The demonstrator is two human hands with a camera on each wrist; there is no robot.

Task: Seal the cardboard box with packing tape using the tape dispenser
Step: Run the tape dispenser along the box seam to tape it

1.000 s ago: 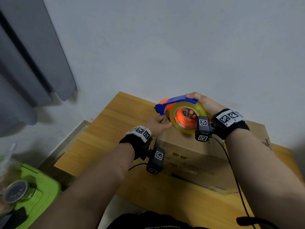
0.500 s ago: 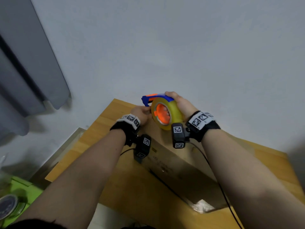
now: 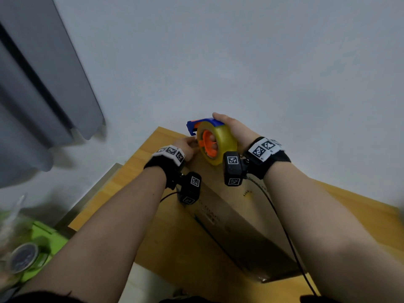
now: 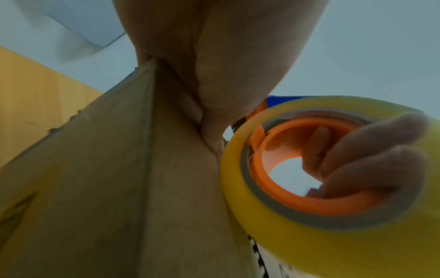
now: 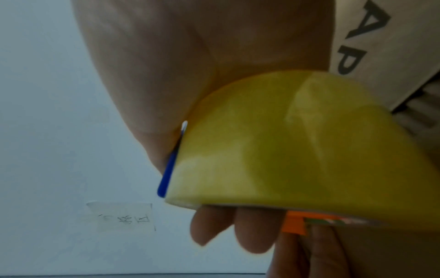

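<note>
Cardboard box (image 3: 238,217): lies on the wooden surface (image 3: 135,171), its long axis running near to far.
Tape dispenser (image 3: 213,139): at the box's far end, roll upright, blue head pointing far-left; probably set there so a strip can begin at the far edge.
Right hand (image 3: 235,130): grip clamped on the dispenser, fingers (image 4: 371,161) hooked through the orange core, likely steadying the roll.
Left hand (image 3: 187,146): rests on the far box edge beside the roll; whether its grip pinches the tape end cannot be told.
</note>
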